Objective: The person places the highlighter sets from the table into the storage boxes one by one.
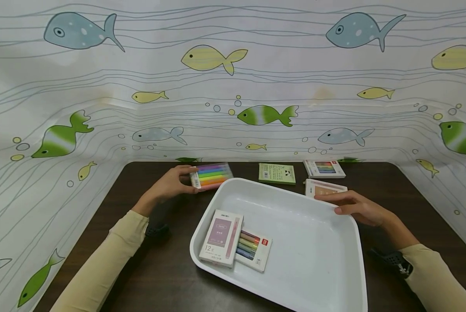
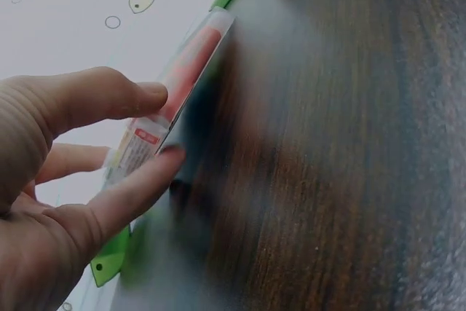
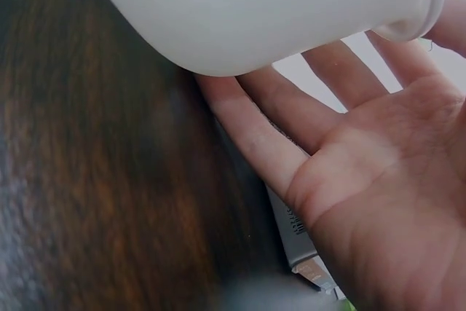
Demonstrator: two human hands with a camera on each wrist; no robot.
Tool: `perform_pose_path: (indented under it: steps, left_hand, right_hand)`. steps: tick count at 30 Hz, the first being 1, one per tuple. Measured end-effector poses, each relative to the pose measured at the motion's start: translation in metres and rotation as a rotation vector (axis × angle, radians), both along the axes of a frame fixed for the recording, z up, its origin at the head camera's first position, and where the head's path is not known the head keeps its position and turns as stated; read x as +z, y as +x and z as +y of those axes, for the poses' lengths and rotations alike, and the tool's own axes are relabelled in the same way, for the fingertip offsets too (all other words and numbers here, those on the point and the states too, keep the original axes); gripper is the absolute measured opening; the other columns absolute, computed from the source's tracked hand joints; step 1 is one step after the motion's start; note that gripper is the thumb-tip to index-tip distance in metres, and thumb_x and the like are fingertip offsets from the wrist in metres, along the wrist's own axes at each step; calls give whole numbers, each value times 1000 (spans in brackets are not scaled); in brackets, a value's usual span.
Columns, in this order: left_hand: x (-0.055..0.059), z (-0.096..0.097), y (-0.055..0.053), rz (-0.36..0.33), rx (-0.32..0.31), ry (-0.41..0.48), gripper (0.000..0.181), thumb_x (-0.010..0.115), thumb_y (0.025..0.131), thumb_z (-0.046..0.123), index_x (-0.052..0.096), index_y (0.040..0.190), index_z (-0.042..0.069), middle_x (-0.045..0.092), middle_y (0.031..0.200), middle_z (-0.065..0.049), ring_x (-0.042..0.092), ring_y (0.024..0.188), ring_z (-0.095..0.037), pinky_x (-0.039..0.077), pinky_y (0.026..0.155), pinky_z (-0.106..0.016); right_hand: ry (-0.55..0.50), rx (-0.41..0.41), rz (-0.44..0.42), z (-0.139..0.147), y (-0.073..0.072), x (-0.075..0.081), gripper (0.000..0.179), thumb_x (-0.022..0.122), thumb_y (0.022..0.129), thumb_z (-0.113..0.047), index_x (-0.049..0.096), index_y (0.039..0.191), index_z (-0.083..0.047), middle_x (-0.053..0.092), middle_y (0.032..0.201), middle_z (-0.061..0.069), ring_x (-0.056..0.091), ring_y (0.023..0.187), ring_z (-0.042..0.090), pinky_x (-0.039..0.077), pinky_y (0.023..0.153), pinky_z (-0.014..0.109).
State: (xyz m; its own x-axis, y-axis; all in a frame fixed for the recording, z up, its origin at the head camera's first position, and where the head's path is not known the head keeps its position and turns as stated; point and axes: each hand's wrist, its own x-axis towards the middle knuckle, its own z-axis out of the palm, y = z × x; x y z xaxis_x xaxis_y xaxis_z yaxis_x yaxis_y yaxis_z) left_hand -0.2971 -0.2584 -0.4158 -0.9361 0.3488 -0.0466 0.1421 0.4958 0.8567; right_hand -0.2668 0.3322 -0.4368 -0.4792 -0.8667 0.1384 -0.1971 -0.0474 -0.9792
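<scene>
At the back left of the table, my left hand [image 1: 173, 182] pinches the near-left end of a clear case of rainbow-coloured markers [image 1: 213, 175]. The left wrist view has this marker case [image 2: 191, 71] edge-on, tilted up on its side between thumb and fingers. My right hand [image 1: 359, 207] holds the far right corner of a white tray [image 1: 307, 299], thumb at the rim and fingers along the outer wall. Below the tray's rounded corner, the right wrist view reveals the fingers of the right hand [image 3: 364, 172]. Inside the tray, a white-and-mauve box [image 1: 221, 238] overlaps a smaller crayon-like box [image 1: 256, 253].
Behind the tray lies a green box [image 1: 276, 173] with a panda picture. Farther right are a white box with coloured sticks in its window [image 1: 334, 170] and a white-and-tan box [image 1: 326, 187], partly behind the tray. A fish-printed curtain [image 1: 217, 86] borders the dark table [image 1: 151, 277].
</scene>
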Motion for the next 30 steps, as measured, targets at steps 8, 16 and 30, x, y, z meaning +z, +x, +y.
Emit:
perform_pose_path:
  steps: [8, 16, 30]
  left_hand:
    - [0, -4, -1, -48, 1, 118, 80, 85, 84, 4, 45, 153, 3, 20, 161, -19, 45, 133, -46, 53, 92, -47]
    - [0, -5, -2, -56, 23, 158, 79, 86, 83, 6, 48, 152, 5, 23, 160, -17, 48, 132, -44, 54, 92, -45]
    - [5, -3, 1, -83, 29, 235, 80, 86, 82, 4, 47, 152, 4, 21, 160, -14, 50, 130, -42, 55, 89, -40]
  right_hand:
    - [-17, 1, 7, 1, 1, 0, 55, 35, 95, 14, 35, 150, 12, 35, 161, 13, 47, 137, 25, 51, 98, 47]
    - [-13, -4, 4, 1, 1, -1, 55, 37, 95, 11, 34, 150, 13, 33, 161, 15, 46, 138, 25, 51, 98, 48]
    - [-29, 17, -16, 1, 0, -2, 56, 37, 96, 14, 32, 151, 13, 28, 161, 22, 46, 138, 28, 51, 98, 49]
